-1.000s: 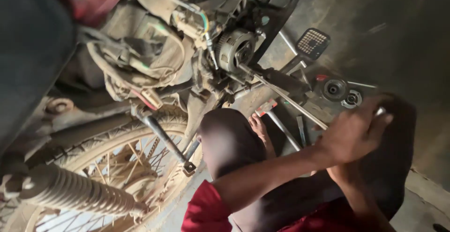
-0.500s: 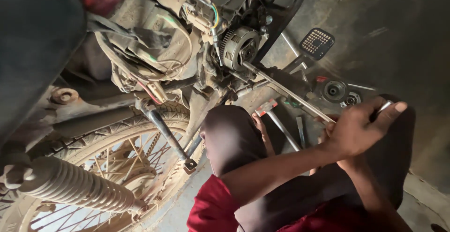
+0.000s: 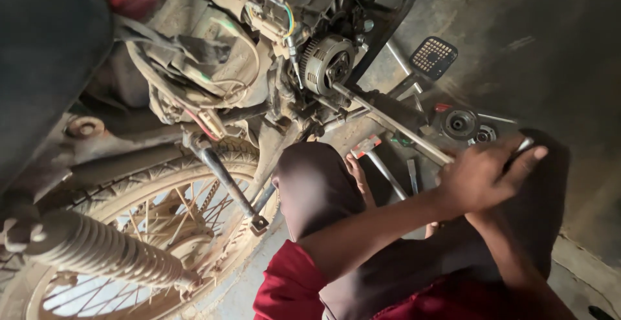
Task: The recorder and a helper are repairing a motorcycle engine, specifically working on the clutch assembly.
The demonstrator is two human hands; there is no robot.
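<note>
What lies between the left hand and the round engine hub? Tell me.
A long metal bar runs from the left hand to the round engine hub; head view.

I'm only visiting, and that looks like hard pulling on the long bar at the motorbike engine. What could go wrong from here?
1. The long metal bar runs from the round engine part to the left hand. If its far end slips off, the hand could strike the round metal parts on the floor.
2. What looks like a bare foot lies beside loose wrenches under the bar and might get hit.
</note>
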